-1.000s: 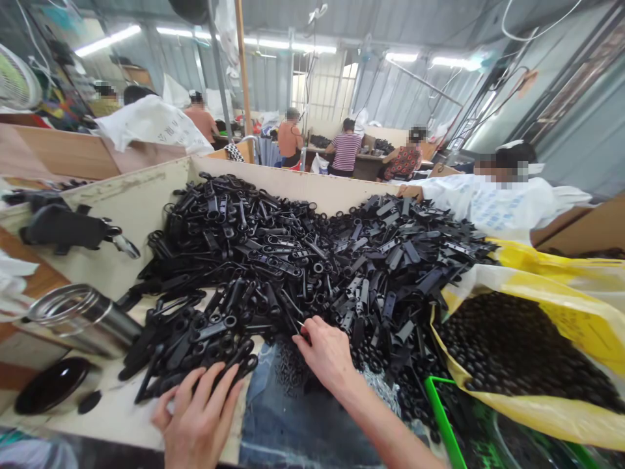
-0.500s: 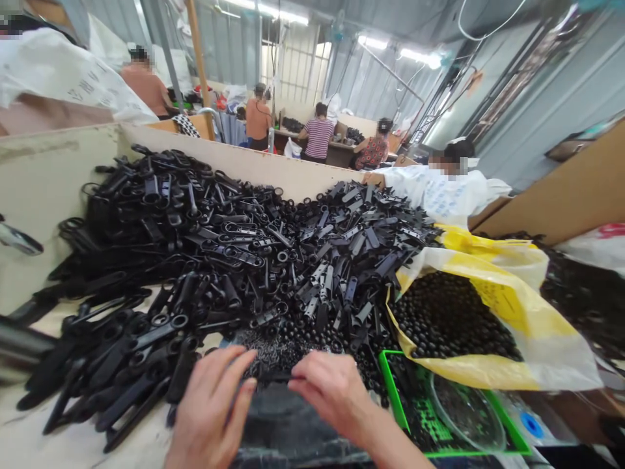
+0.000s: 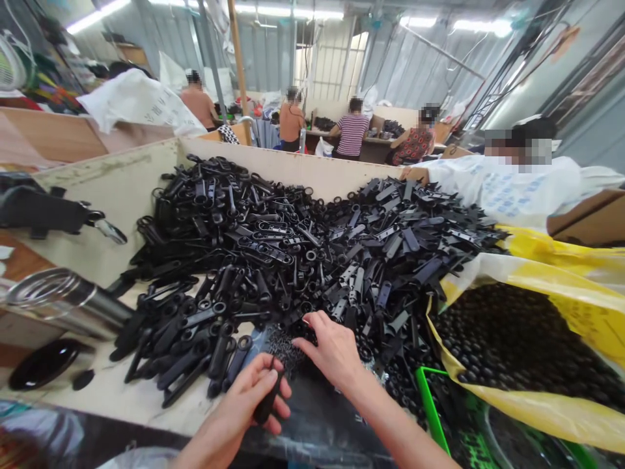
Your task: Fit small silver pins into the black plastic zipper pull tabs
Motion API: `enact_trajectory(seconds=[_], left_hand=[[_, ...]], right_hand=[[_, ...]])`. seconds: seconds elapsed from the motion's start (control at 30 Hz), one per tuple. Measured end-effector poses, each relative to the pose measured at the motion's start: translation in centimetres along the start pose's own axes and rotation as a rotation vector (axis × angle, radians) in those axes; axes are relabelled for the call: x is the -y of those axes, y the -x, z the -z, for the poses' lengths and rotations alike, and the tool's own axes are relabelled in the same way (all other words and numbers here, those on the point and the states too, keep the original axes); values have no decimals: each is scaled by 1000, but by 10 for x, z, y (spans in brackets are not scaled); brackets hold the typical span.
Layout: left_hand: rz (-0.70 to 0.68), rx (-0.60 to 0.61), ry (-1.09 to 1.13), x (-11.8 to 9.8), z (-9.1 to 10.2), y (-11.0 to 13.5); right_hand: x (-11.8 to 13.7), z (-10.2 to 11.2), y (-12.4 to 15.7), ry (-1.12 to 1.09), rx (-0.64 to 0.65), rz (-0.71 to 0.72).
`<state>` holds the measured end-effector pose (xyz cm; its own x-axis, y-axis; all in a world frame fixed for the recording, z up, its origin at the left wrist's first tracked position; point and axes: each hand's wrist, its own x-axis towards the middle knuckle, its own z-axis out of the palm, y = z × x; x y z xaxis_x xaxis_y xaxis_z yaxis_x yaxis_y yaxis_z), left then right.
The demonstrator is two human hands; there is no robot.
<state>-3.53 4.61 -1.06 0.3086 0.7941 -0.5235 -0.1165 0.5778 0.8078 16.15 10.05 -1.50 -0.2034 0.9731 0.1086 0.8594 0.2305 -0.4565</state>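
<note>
My left hand (image 3: 247, 397) is shut on a black plastic zipper pull (image 3: 267, 400), which stands out between the fingers. My right hand (image 3: 332, 348) rests at the front of the big heap of black plastic zipper pulls (image 3: 293, 260), with its fingertips on a small mound of tiny dark metal parts (image 3: 283, 345). Nothing shows held in its fingers. A looser spread of longer black pulls (image 3: 190, 352) lies just left of that mound, close to my left hand.
A cream-walled bin (image 3: 273, 166) holds the heap. To the right stands a yellow-white sack of round black pieces (image 3: 517, 339), with a green tray (image 3: 430, 404) below. A steel flask (image 3: 63, 303) lies left. A co-worker's white sleeve (image 3: 508, 189) is beyond, with several people further back.
My left hand has drawn back and down, now holding a black pull upright. My right hand has moved forward onto the small parts. The view has swung slightly.
</note>
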Motion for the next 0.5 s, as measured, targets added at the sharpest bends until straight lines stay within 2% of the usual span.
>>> enact_trajectory(seconds=[0.1, 0.23, 0.3, 0.37, 0.43, 0.5], left_hand=[[-1, -14, 40, 5, -5, -1], [18, 8, 88, 9, -8, -1], [10, 28, 106, 7, -10, 1], [11, 52, 125, 3, -14, 4], [39, 75, 150, -2, -20, 8], [75, 93, 179, -5, -25, 13]], right_hand=[[7, -10, -11, 1, -5, -23], [3, 3, -7, -62, -28, -18], [-2, 15, 4, -204, -30, -4], [-3, 21, 20, -449, -14, -5], [1, 21, 38, -676, 1, -9], [7, 15, 54, -745, -16, 47]])
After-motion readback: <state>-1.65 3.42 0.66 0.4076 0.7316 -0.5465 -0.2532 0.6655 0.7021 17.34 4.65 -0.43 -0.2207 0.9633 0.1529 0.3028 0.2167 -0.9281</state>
